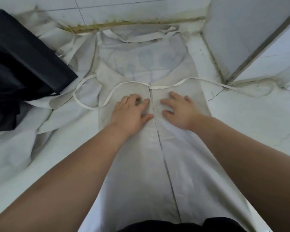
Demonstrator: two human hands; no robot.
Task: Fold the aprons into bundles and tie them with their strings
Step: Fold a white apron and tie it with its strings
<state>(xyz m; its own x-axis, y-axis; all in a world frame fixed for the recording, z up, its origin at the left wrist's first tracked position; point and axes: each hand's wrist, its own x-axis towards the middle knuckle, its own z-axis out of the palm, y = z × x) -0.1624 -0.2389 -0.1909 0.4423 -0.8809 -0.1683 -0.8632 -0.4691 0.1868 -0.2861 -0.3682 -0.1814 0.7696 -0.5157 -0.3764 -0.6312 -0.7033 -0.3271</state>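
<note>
While left hand (132,109), right hand (177,109) press folded apron (141,164) — grip slack, nothing held — near hem cut off below.

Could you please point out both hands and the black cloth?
Left hand (131,113): head view, back of the hand.
Right hand (179,113): head view, back of the hand.
Black cloth (23,64): head view, middle of its upper surface.

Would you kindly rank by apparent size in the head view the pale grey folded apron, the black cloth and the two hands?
1. pale grey folded apron
2. black cloth
3. left hand and right hand look alike, so unranked.
</note>
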